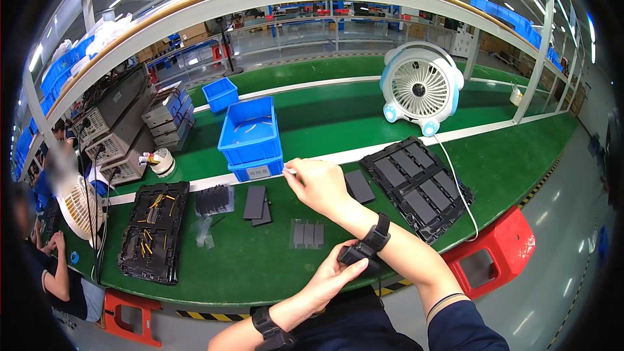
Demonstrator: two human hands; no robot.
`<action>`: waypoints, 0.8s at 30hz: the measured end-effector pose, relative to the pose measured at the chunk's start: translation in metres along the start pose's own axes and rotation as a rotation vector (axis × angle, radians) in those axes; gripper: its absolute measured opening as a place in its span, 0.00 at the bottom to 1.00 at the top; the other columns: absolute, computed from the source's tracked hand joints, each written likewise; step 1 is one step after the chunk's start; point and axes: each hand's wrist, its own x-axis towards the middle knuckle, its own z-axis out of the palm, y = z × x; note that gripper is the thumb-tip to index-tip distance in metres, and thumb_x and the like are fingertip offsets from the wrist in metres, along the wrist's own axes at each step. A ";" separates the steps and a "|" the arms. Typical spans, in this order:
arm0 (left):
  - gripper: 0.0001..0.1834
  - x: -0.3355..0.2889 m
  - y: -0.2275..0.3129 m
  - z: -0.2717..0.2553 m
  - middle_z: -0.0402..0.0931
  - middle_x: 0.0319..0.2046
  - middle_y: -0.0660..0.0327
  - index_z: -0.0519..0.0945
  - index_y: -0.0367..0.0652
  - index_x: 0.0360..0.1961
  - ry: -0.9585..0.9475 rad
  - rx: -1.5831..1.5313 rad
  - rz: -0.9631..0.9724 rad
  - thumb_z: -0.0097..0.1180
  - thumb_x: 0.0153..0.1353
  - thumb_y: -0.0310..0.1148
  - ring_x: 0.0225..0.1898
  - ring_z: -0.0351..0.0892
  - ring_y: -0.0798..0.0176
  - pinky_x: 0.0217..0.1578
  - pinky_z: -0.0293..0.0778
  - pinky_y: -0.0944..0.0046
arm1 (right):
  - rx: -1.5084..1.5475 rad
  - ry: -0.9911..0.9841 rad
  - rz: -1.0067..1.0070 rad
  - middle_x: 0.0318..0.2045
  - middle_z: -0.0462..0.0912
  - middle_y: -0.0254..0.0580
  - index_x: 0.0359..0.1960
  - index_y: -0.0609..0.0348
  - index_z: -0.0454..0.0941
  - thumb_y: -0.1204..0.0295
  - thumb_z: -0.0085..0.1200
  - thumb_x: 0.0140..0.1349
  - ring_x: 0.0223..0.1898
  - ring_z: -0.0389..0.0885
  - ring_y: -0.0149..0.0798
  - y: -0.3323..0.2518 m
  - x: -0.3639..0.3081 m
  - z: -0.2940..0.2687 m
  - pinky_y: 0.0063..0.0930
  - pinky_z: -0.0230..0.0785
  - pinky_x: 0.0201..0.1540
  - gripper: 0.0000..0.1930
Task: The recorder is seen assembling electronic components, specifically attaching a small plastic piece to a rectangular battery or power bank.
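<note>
**Black wrist device (351,255) clasped near the near edge of a green tabletop (247,266)**

The wrist device is boxed in shape and set beside a black strap (377,234) on the right wrist. It is gripped by the left hand (327,279), whose fingers are closed around its sides. The right hand (322,185) is held over the middle of the tabletop, in front of stacked blue bins (249,145); its thumb and forefinger are brought close, but whether they touch, or whether anything is pinched, cannot be told.

Three grey pieces (309,234) are laid toward the near edge, and a dark slab (360,187) is seen beside the right forearm. Toward the right end, a black tray (370,164) is filled with grey plates; past its right side a white cord (463,196) is run from a white fan (419,90).

If the strap is loose and the grip is relaxed, the device could be dropped onto the grey pieces or off the near edge. With attention given to the wrist, the slab could be brushed by the forearm, or the tray nudged by the elbow. If the cord were caught, the fan could be toppled.
</note>
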 end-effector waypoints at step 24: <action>0.20 -0.003 0.000 0.002 0.77 0.34 0.63 0.74 0.33 0.43 0.059 0.151 0.019 0.62 0.56 0.37 0.35 0.74 0.75 0.39 0.70 0.73 | -0.285 -0.062 -0.452 0.17 0.70 0.31 0.35 0.56 0.75 0.71 0.56 0.50 0.21 0.74 0.32 -0.020 -0.021 0.004 0.25 0.67 0.25 0.10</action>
